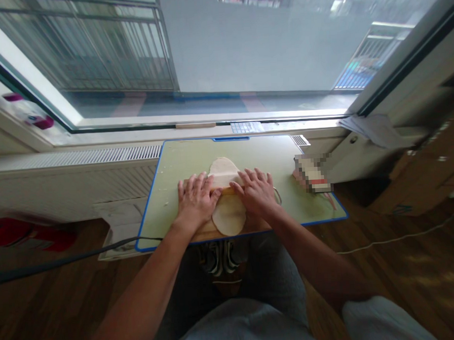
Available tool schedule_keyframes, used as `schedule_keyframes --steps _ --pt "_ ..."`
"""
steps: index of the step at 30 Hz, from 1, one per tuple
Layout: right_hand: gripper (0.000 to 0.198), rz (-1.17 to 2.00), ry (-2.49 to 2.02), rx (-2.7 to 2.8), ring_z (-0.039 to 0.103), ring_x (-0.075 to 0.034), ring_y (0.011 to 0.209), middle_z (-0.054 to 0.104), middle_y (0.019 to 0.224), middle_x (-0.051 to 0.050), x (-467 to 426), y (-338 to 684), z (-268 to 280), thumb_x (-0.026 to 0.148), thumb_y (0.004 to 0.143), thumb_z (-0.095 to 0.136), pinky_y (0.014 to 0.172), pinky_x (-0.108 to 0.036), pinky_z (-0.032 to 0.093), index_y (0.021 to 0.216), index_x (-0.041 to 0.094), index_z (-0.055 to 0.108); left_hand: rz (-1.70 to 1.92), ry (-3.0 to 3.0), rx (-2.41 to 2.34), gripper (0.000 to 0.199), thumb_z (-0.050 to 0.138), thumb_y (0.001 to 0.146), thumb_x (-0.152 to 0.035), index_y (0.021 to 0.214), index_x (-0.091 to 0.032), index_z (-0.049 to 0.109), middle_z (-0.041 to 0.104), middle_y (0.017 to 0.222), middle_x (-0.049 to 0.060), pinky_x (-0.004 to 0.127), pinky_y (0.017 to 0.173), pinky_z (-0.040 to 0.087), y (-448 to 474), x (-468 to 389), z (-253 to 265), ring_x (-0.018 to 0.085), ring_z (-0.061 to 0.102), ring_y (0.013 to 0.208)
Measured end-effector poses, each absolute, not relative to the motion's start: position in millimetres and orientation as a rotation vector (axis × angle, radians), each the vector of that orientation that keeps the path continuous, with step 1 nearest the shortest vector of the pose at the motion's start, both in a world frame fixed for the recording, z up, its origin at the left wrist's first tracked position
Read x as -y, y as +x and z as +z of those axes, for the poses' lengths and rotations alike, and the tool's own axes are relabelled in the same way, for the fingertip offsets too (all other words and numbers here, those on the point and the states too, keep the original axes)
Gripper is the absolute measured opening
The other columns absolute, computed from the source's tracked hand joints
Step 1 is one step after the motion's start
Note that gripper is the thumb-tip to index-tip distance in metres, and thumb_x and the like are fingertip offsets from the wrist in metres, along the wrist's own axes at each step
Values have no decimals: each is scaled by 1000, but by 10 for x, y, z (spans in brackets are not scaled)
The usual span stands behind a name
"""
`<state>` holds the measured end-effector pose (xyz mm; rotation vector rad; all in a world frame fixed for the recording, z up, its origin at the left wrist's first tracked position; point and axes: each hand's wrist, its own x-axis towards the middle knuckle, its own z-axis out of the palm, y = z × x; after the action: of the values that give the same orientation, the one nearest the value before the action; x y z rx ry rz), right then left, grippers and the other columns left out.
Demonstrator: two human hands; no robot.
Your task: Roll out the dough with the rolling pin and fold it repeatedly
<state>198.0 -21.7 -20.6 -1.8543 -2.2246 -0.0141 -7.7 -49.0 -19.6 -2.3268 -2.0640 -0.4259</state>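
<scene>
A wooden rolling pin (225, 189) lies crosswise over a flat, pale sheet of dough (229, 216). The dough shows on both sides of the pin, as a rounded piece beyond it and another nearer my body. My left hand (198, 196) rests on the pin's left part, palm down with fingers stretched forward. On the right part, my right hand (256, 188) lies the same way, fingers spread. Both thumbs point inward toward each other. Under the dough is a wooden board (205, 235), largely covered by my hands and the dough.
A pale green, blue-edged tabletop (162, 181) carries the board. At its right lies a partly pixelated object (313, 174). A dark strap (83, 256) reaches the table from the left. Beyond are a radiator (108, 156), the windowsill and papers (377, 131). A bottle (28, 112) stands far left.
</scene>
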Motion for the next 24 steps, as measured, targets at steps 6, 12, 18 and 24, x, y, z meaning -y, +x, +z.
schedule_keyframes --steps 6,12,18,24 --pt "70 40 -1909 2248 38 -38 159 52 169 -11 -75 1955 -146 68 113 28 129 -67 25 162 26 55 -367 -2317 2105 66 25 111 -59 161 -27 56 47 173 10 68 133 19 -49 301 -134 35 38 160" --pt "74 125 -1931 2265 38 -37 158 51 170 -10 -376 1954 -97 72 112 24 129 -67 27 162 26 53 -307 -2316 2153 69 21 111 -61 160 -28 57 47 174 10 70 131 24 -27 32 -91 34 39 160" --pt "74 214 -1967 2210 42 -35 154 55 166 -13 -622 1932 -62 73 111 25 128 -67 27 157 26 58 -294 -2305 2172 66 22 111 -60 154 -29 62 50 171 10 69 129 27 -15 -218 -76 33 42 158" --pt "70 233 -1982 2153 49 -35 149 60 160 -16 -772 1919 -50 70 110 35 126 -64 30 151 22 63 -252 -2334 2217 61 27 110 -59 148 -32 67 54 168 10 67 126 32 -30 -405 -59 34 48 153"
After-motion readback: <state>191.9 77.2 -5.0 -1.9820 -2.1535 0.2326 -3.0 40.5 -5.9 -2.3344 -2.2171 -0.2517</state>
